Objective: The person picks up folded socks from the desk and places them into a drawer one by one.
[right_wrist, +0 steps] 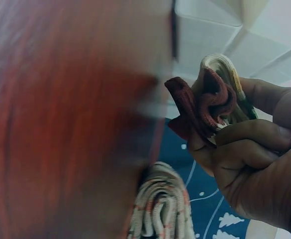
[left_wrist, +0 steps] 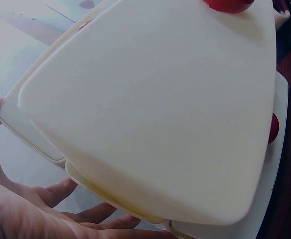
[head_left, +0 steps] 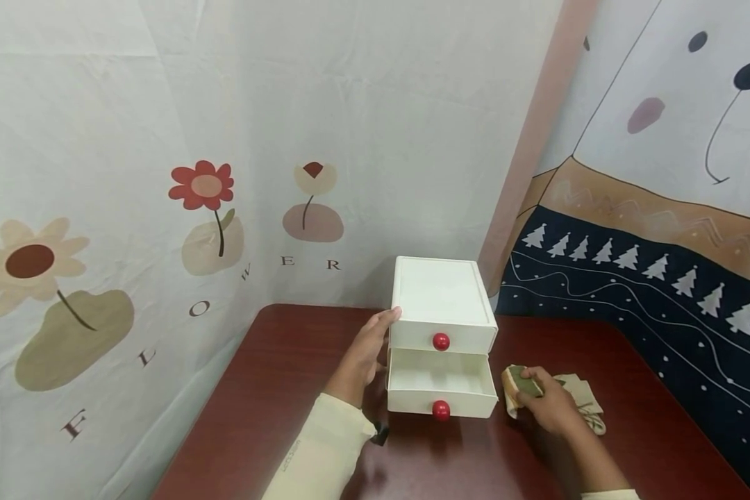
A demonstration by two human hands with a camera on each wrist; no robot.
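A white two-drawer box [head_left: 442, 292] with red knobs stands on the table, its lower drawer [head_left: 439, 401] pulled out and the upper one pushed in. My left hand [head_left: 369, 348] rests against the box's left side, one fingertip at the top front corner. In the left wrist view, the fingers [left_wrist: 93, 215] are spread along that side, fairly straight. To the right of the drawer, my right hand [head_left: 551, 401] pinches a folded sock [head_left: 523, 382], green and cream outside. Dark red folds of it show in the right wrist view, held between thumb and fingers.
Another folded, cream-coloured sock [head_left: 582, 401] lies on the table just beyond and right of my right hand. The dark red-brown table [head_left: 300, 375] meets a printed cloth backdrop [head_left: 350, 139] behind, with a navy patterned cloth [head_left: 662, 326] along the right.
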